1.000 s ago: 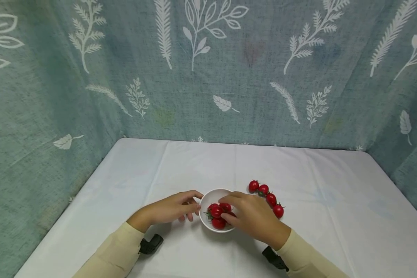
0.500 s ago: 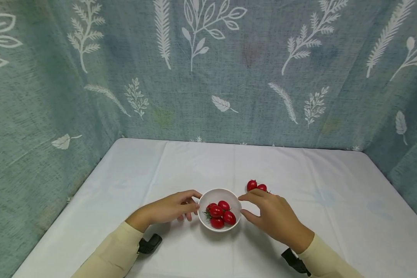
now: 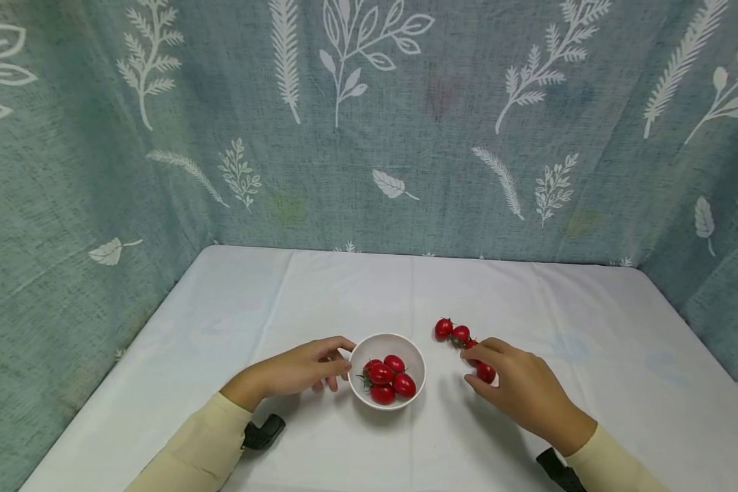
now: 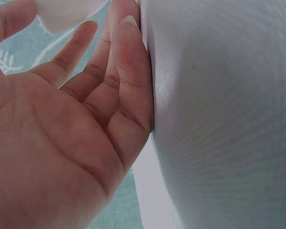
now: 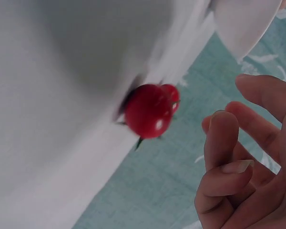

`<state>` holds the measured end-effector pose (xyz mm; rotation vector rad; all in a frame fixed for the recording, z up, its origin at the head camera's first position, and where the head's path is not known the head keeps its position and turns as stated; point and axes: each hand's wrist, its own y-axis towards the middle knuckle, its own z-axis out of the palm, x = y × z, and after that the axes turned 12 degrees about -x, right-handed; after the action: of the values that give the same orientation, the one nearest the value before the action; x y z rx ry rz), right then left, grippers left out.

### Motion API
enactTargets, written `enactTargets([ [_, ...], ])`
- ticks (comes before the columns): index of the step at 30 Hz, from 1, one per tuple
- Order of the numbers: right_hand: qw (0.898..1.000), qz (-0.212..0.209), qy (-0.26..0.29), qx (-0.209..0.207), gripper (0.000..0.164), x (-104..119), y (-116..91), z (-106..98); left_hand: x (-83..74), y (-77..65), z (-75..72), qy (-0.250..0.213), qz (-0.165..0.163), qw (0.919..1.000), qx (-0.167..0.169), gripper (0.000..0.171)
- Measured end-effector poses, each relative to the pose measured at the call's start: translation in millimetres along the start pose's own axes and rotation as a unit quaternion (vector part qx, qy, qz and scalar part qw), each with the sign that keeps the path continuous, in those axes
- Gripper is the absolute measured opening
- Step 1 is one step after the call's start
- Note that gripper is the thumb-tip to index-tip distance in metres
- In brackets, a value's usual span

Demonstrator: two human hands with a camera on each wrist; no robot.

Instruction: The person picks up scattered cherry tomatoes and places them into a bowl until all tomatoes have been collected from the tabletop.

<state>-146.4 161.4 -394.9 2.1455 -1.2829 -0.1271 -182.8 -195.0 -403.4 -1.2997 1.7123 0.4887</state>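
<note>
A white bowl (image 3: 358, 355) holding several red cherry tomatoes (image 3: 380, 373) stands on the white-covered table. At its left side is my left hand (image 3: 298, 367), index finger and thumb tips right at the outer rim, with the other fingers loosely bent. In the left wrist view this hand (image 4: 62, 119) lies edge-on along the cloth, the bowl (image 4: 71, 14) above it. My right hand (image 3: 523, 386) hovers beside a row of cherry tomatoes (image 3: 443, 329), thumb and fingers apart, holding nothing. It partly hides the row's nearest tomato (image 3: 485, 372), which the right wrist view shows as a tomato (image 5: 149, 112) apart from the fingers.
The white tablecloth (image 3: 320, 294) spreads around the bowl and the row. Behind the table and at both sides hangs a green-grey curtain (image 3: 344, 191) with white leaf prints. A black wrist mount (image 3: 263, 432) sits under the left sleeve.
My right hand has left the bowl, leaving a tomato inside, and moved right to the near end of the row. My left hand stays at the bowl's left rim.
</note>
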Motion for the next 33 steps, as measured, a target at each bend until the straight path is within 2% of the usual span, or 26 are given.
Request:
enactTargets([
  [16,0.996,0.048,-0.045,0.053,0.035,-24.3,-9.2,0.4,1.1,0.1,-0.6,-0.001,0.001,1.0000,0.001,0.040],
  [23,0.993,0.066,-0.045,0.088,0.035,-26.5,-8.7,-0.3,0.3,-0.1,-0.3,0.002,0.003,1.0000,0.000,0.040],
  [33,0.988,0.090,-0.046,0.114,0.038,-25.0,-6.7,0.9,0.1,-0.3,-0.1,0.000,0.011,0.9999,0.002,0.039],
])
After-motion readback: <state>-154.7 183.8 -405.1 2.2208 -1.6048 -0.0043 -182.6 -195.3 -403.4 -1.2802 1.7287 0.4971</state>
